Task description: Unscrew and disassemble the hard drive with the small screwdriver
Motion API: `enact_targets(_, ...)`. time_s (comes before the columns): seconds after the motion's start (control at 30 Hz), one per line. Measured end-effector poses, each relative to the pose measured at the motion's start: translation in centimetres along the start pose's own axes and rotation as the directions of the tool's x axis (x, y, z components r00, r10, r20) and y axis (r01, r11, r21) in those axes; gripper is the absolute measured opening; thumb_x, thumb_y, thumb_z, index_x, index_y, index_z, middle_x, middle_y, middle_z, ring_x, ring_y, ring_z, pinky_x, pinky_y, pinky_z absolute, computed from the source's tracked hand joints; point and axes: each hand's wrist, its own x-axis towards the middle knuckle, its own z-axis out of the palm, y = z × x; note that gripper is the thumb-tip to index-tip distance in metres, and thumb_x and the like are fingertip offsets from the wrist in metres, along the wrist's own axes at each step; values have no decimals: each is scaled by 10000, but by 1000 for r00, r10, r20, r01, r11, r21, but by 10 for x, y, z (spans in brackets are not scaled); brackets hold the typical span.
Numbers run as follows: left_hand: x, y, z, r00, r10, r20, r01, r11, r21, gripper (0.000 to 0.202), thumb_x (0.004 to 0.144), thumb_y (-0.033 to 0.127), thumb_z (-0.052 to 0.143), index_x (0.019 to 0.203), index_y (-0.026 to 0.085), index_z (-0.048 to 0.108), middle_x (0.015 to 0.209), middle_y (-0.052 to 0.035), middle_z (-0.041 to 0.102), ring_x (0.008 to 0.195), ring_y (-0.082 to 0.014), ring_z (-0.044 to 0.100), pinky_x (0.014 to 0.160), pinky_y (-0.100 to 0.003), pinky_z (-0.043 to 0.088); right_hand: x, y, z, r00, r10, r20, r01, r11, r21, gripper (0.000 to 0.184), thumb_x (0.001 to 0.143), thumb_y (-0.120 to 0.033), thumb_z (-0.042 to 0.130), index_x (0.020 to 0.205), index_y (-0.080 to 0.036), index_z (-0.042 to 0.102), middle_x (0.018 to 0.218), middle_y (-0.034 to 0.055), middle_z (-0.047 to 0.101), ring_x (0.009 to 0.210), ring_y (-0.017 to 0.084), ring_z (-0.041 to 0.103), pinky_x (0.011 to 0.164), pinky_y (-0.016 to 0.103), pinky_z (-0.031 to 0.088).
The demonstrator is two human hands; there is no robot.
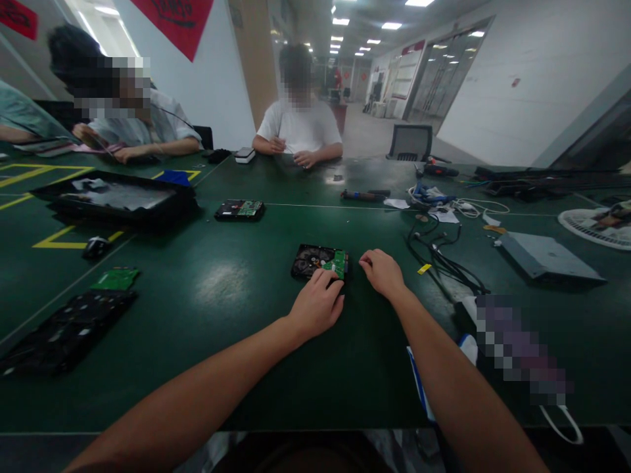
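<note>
A black hard drive [315, 260] with a small green circuit board [336, 264] on its near right corner lies on the dark green table [221, 282]. My left hand [318, 303] rests at the drive's near edge, fingers together and touching it beside the green board. My right hand [382, 271] lies on the table just right of the drive, fingers curled loosely, nothing visible in it.
A second hard drive [240, 209] lies farther back. A black tray [116, 197], a loose green board [116, 279] and a black keyboard-like panel [64, 332] are at left. Tangled cables [438, 259] and a grey box [545, 256] sit right. Two people sit across the table.
</note>
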Motion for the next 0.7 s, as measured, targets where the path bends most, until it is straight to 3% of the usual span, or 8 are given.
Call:
enact_targets(0.43,-1,-4,-1,998,15,-57,-17,999,-28,248,962,235,560,1162,150,679,1259,-166,582,1230,-312,513,1042,-493,524,-1,0,-3,999,17,-40,-17,1000,7,150,1030,-290,484,1006,-228,618,1010,66,660,885,209,611,735,323,403)
enact_targets(0.53,0,-17,-9,992,-30,-121,29,1000,-6,259,965,247,557,1181,160,671,1271,-163,580,1244,-311,513,1060,-492,511,0,1,-2,999,41,-30,-40,999,36,156,1032,-309,477,996,-221,601,1002,67,661,882,214,611,725,327,403)
enact_targets(0.7,2,-54,-14,955,-207,-211,212,977,1,392,951,368,599,1296,182,615,1312,-149,575,1277,-324,512,1086,-515,489,0,-2,-3,998,65,-21,-64,996,61,185,1040,-336,469,997,-209,597,1012,80,657,868,223,610,706,336,409)
